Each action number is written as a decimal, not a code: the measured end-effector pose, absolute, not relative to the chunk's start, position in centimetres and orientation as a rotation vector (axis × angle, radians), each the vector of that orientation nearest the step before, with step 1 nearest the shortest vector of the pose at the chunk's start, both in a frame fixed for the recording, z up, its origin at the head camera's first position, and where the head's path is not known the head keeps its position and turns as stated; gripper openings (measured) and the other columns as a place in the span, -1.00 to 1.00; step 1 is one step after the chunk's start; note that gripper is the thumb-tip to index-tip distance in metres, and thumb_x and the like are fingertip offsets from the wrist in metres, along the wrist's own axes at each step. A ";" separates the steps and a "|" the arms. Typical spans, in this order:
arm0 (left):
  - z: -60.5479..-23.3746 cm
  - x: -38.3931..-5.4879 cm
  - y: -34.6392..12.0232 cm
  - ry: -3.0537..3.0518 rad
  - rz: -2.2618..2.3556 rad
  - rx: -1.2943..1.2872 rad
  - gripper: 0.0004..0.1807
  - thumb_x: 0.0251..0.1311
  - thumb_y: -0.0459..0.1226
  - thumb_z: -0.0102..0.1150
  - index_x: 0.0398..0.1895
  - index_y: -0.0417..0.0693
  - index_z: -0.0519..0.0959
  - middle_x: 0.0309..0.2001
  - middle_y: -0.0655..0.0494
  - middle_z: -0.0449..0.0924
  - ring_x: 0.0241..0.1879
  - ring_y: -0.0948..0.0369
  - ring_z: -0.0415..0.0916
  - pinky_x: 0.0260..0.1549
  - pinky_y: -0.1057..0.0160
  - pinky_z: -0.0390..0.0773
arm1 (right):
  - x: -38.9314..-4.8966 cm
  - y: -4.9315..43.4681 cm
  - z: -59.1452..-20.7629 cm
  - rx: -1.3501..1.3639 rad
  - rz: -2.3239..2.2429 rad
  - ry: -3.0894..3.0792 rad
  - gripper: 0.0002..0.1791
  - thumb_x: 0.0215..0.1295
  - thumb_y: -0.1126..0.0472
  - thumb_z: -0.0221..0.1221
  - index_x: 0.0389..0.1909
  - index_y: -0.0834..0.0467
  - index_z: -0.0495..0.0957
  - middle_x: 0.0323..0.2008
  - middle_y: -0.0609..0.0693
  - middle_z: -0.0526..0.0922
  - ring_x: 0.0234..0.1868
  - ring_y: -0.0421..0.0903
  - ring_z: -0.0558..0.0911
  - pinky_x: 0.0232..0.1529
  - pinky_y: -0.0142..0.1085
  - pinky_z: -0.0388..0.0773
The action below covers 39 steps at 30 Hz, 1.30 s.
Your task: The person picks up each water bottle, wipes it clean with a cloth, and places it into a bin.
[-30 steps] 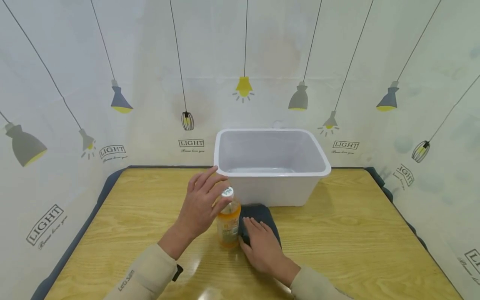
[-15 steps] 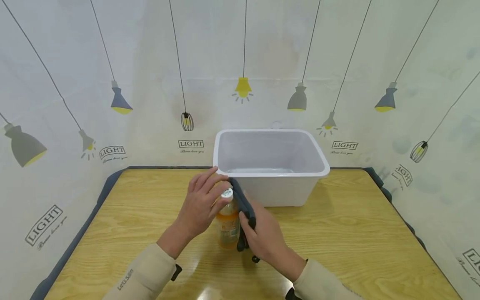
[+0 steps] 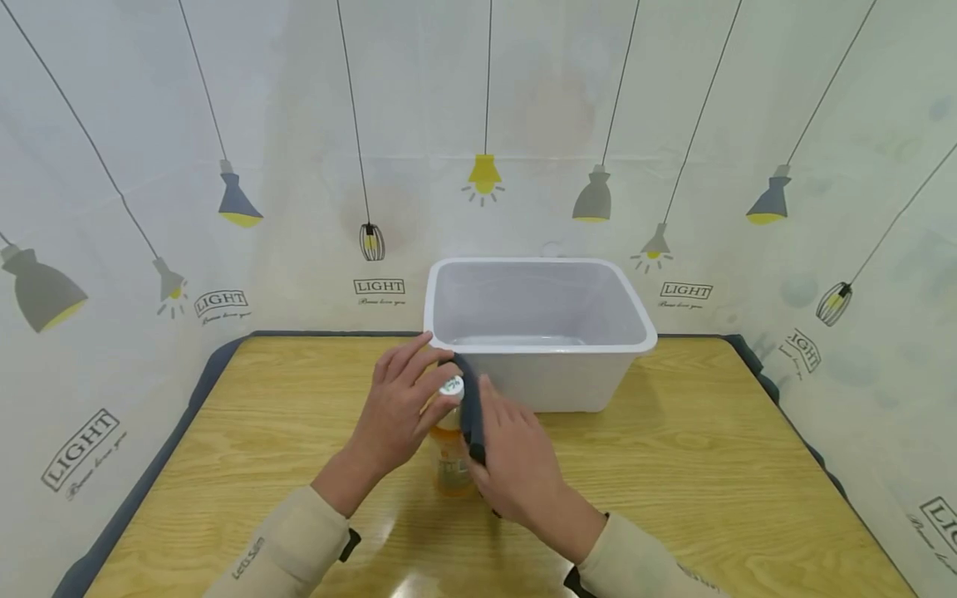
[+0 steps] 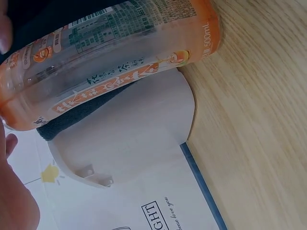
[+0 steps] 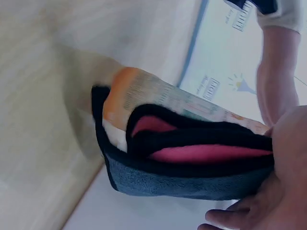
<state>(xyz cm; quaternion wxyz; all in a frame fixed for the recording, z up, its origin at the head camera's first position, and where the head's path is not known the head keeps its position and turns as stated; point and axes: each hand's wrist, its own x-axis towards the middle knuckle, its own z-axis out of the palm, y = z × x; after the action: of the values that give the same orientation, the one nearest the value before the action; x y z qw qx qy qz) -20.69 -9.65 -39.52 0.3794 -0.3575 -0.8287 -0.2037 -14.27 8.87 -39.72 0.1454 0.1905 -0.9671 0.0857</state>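
Note:
A plastic drink bottle (image 3: 451, 473) with an orange-and-clear label stands upright on the table. My left hand (image 3: 396, 407) pinches its white cap (image 3: 452, 386) between thumb and fingers. In my right hand (image 3: 523, 461) is a folded dark grey-blue cloth (image 3: 473, 407), held along the bottle's right side. Black edging and a pink inner face show on the cloth (image 5: 177, 179) in the right wrist view, where it overlaps the bottle (image 5: 144, 93). The left wrist view shows the bottle's printed label (image 4: 120, 57) close up, with the cloth (image 4: 72, 122) behind it.
Just behind the hands, a white plastic bin (image 3: 549, 382) stands at the back of the wooden table (image 3: 718, 482). A pale wall covering with printed lamps (image 3: 486, 174) encloses the table's back and sides.
My right hand has picked the cloth up from the table beside the bottle and brought it, folded, up against the bottle's side. The left hand stays at the cap.

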 end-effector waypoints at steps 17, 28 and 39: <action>-39.6 -20.7 -9.5 -2.121 -0.543 -0.917 -0.42 0.47 0.17 -0.37 0.00 0.04 0.59 0.13 0.06 0.55 0.38 0.01 0.26 0.33 -0.06 0.18 | -14.1 9.6 -47.4 0.592 -0.162 -3.156 -0.03 0.30 -0.30 0.08 0.50 0.25 0.05 0.53 0.17 0.05 0.54 0.08 0.11 0.48 0.01 0.14; -39.6 -20.7 -9.6 -2.135 -0.535 -0.916 -0.42 0.47 0.17 -0.38 0.00 0.05 0.58 0.14 0.07 0.54 0.38 0.00 0.26 0.35 -0.05 0.16 | -14.7 10.5 -48.8 0.640 0.204 -3.164 -0.22 0.45 -0.17 -0.07 0.50 0.22 0.06 0.52 0.16 0.08 0.56 0.09 0.04 0.52 0.07 -0.04; -39.6 -20.8 -9.5 -2.111 -0.539 -0.927 -0.42 0.47 0.17 -0.38 -0.02 0.04 0.58 0.12 0.05 0.55 0.37 -0.01 0.27 0.32 -0.07 0.19 | -14.9 10.8 -45.9 0.626 1.201 -2.801 -0.45 0.56 -0.02 -0.19 0.48 0.04 0.17 0.32 -0.02 0.47 0.30 -0.06 0.50 0.27 -0.04 0.47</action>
<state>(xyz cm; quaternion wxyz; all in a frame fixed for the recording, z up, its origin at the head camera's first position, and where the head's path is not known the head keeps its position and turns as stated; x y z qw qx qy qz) -20.83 -9.54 -39.58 0.3772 -0.3625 -0.8257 -0.2108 -14.95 10.82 -45.88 0.0150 0.2010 -0.9002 0.3860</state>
